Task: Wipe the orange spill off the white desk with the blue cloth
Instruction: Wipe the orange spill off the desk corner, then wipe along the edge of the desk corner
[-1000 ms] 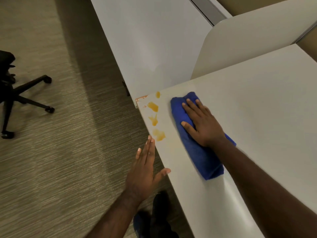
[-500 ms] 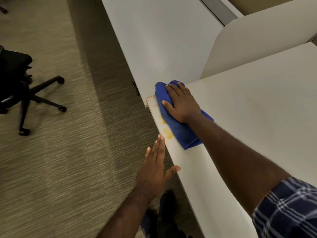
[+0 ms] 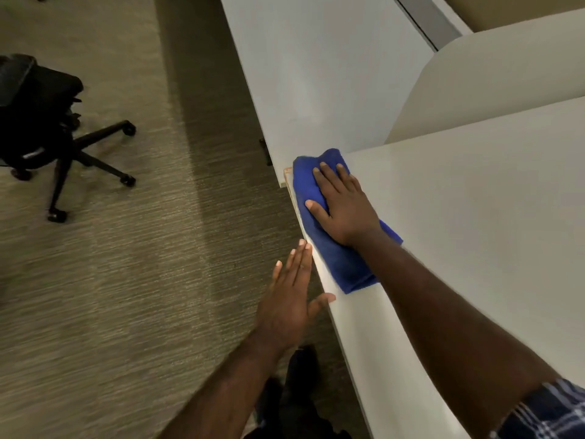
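A folded blue cloth (image 3: 335, 258) lies along the left edge of the white desk (image 3: 474, 217), near its far corner. My right hand (image 3: 343, 205) presses flat on the cloth's upper half, fingers spread. The cloth covers the place where the orange blotches were; only a thin orange trace (image 3: 287, 172) shows at the desk corner. My left hand (image 3: 292, 299) hovers flat and open just off the desk edge, thumb touching the rim, holding nothing.
A white partition panel (image 3: 316, 74) stands beyond the desk corner, with a beige curved divider (image 3: 490, 74) to its right. A black office chair (image 3: 41, 122) stands on the carpet at the left. My dark shoes (image 3: 300, 369) are below the desk edge.
My right hand has slid the cloth leftward over the orange blotches to the desk edge, then down along it. The blotches are no longer visible. My left hand has stayed by the edge.
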`<control>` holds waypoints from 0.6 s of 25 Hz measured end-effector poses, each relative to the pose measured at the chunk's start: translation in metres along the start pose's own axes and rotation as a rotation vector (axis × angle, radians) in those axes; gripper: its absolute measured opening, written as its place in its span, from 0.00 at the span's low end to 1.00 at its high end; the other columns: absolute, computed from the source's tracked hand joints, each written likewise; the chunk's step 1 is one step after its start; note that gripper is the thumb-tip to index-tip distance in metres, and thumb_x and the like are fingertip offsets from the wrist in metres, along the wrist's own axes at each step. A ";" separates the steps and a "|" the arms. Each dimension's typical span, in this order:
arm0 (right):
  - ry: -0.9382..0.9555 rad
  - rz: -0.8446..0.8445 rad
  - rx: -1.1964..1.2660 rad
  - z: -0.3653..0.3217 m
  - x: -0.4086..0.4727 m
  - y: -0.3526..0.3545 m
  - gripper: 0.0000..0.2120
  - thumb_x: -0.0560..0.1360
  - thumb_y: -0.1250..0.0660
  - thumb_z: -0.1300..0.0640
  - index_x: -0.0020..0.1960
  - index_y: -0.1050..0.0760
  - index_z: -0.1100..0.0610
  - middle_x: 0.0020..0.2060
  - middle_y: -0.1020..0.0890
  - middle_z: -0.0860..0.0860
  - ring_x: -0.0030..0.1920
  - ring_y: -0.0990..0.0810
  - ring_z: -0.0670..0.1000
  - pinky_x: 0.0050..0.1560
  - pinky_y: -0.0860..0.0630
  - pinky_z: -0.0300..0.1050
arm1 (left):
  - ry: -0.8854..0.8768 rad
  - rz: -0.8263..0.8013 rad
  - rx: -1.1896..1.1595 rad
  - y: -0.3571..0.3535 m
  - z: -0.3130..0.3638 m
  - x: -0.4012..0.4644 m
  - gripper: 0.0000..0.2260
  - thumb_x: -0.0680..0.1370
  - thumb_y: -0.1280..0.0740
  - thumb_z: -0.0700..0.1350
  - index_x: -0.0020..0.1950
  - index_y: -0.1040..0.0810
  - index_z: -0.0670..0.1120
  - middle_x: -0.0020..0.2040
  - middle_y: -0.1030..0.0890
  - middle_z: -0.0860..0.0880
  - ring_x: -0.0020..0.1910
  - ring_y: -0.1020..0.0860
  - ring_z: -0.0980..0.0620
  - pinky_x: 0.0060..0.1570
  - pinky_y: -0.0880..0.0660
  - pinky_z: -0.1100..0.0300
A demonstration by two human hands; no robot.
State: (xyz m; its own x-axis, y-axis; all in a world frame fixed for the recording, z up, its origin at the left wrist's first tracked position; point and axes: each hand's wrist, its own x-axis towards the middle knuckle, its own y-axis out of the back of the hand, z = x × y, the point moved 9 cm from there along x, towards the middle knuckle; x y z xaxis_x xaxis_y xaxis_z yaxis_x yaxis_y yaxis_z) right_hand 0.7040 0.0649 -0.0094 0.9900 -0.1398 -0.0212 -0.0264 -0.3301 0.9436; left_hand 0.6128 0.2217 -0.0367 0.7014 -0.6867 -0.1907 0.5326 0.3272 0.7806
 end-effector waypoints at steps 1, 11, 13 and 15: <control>0.036 -0.009 -0.012 -0.001 -0.010 -0.002 0.31 0.80 0.51 0.38 0.78 0.51 0.51 0.78 0.46 0.50 0.78 0.53 0.54 0.76 0.51 0.54 | 0.008 0.008 -0.014 0.001 0.000 -0.001 0.40 0.77 0.47 0.68 0.76 0.67 0.52 0.79 0.65 0.53 0.77 0.64 0.58 0.77 0.61 0.52; -0.046 -0.085 0.019 -0.040 -0.045 -0.018 0.33 0.80 0.54 0.37 0.78 0.57 0.50 0.78 0.55 0.49 0.77 0.62 0.52 0.75 0.61 0.50 | 0.103 0.388 -0.132 0.070 -0.002 0.005 0.36 0.78 0.53 0.68 0.79 0.51 0.47 0.80 0.53 0.51 0.79 0.55 0.55 0.77 0.55 0.50; -0.033 -0.103 0.186 -0.040 -0.048 -0.011 0.31 0.80 0.52 0.39 0.78 0.54 0.50 0.78 0.53 0.48 0.77 0.60 0.51 0.75 0.59 0.49 | 0.090 0.443 -0.204 0.078 0.010 0.018 0.31 0.80 0.51 0.63 0.79 0.48 0.48 0.80 0.49 0.51 0.79 0.52 0.55 0.77 0.50 0.52; -0.073 -0.015 0.416 -0.022 -0.052 0.012 0.26 0.82 0.49 0.44 0.77 0.47 0.50 0.78 0.45 0.49 0.78 0.52 0.49 0.75 0.52 0.47 | 0.081 0.473 -0.287 0.079 0.022 0.030 0.28 0.82 0.47 0.58 0.78 0.44 0.46 0.80 0.45 0.50 0.78 0.47 0.55 0.76 0.44 0.53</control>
State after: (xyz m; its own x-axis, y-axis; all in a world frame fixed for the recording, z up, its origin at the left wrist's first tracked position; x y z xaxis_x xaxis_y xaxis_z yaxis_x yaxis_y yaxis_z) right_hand 0.6551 0.0892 0.0101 0.9786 -0.1930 -0.0713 -0.0809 -0.6795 0.7292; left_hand 0.6656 0.2123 0.0327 0.9234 -0.3740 0.0868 0.2508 0.7589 0.6010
